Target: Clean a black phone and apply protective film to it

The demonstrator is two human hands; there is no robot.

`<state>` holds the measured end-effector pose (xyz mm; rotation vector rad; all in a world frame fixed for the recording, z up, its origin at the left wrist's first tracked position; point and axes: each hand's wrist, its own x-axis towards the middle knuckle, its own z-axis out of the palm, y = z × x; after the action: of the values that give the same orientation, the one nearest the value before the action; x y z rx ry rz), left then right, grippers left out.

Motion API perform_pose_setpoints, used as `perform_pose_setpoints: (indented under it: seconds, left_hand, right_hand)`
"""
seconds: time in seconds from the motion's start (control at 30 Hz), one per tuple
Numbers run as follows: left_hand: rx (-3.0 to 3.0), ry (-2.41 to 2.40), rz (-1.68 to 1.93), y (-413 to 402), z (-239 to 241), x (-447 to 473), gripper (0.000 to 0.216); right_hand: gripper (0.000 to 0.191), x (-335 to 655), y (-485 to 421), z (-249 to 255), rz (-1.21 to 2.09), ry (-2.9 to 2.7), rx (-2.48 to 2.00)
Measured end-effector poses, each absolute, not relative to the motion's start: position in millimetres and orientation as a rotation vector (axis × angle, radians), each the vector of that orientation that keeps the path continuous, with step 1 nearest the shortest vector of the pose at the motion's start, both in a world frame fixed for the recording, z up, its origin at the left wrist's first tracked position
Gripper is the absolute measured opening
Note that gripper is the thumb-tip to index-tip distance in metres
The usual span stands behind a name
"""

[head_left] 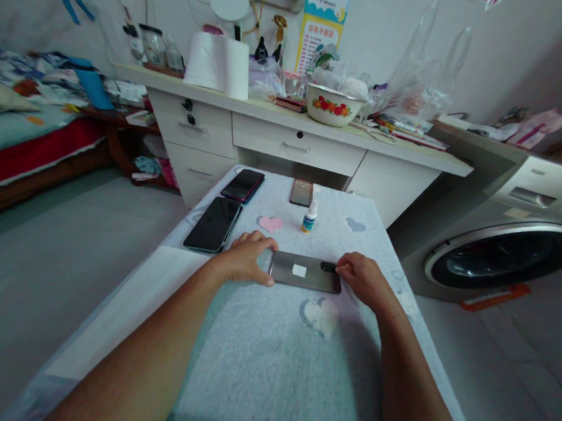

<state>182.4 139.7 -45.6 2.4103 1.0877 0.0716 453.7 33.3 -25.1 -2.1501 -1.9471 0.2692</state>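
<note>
A grey phone (305, 272) lies face down on the cloth-covered table (270, 352), with a small white square on its back. My left hand (248, 257) curls round the phone's left end, fingers closed on its edge. My right hand (363, 277) pinches at the phone's right end, by the dark camera patch (328, 266); what is between those fingertips is too small to tell. A small white dropper bottle (309, 216) with a blue label stands just beyond the phone.
Three more phones lie face up at the far end: a large one (213, 224), another (243, 185) behind it, and a smaller one (302, 192). Beyond stands a cluttered desk (315, 142) with a flowered bowl (333, 104). A washing machine (506, 248) is right, a bed (19, 138) left.
</note>
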Motion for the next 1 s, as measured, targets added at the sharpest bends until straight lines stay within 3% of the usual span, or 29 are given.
perform_pose_setpoints:
  seconds: [0.3, 0.7, 1.0]
  left_hand:
    - [2.408, 1.083, 0.068, 139, -45, 183, 0.069]
    - [2.41, 1.089, 0.057, 138, -42, 184, 0.069]
    - [2.408, 1.092, 0.057, 138, -42, 184, 0.069]
  right_hand:
    - [0.013, 451, 25, -16, 0.464, -1.933, -2.1]
    - [0.018, 449, 39, -33, 0.149, -1.866, -2.206]
    - [0.02, 444, 47, -42, 0.117, -1.899, -2.176]
